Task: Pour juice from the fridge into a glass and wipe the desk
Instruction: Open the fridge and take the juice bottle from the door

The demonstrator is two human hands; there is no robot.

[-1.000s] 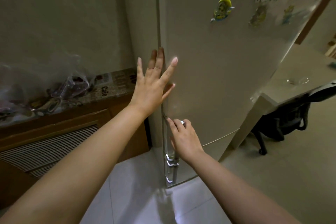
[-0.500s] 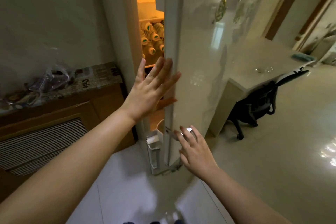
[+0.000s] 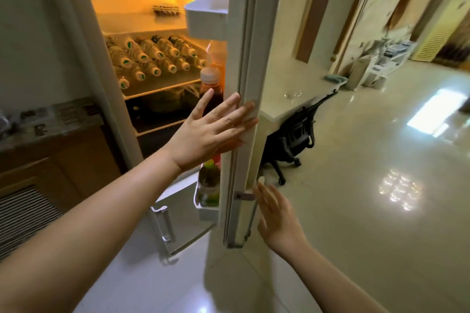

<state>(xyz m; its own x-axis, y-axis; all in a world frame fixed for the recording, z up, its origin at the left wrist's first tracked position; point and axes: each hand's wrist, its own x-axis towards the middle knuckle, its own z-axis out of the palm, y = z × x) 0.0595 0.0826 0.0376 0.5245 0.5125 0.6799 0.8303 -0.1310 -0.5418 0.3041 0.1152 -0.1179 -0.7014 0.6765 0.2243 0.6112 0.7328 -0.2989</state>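
Fridge door (image 3: 250,99) is standing wide open. Left hand (image 3: 208,132) is spreading flat w/ fingers on the door's edge, gripping nothing; right hand (image 3: 277,218) is hanging open near the handle (image 3: 245,196), holding nothing. Juice is prob the red-capped bottle (image 3: 210,89) sitting in the door rack, tho I can't confirm contents. Risk: door swinging back onto the reaching arm, or bottles rattling out of the rack if it's jerked. Surface (image 3: 292,104) is sitting just behind the door, glass (image 3: 293,94) standing near its front edge, office chair (image 3: 290,145) tucked under; glossy floor (image 3: 368,185) is reflecting window light.
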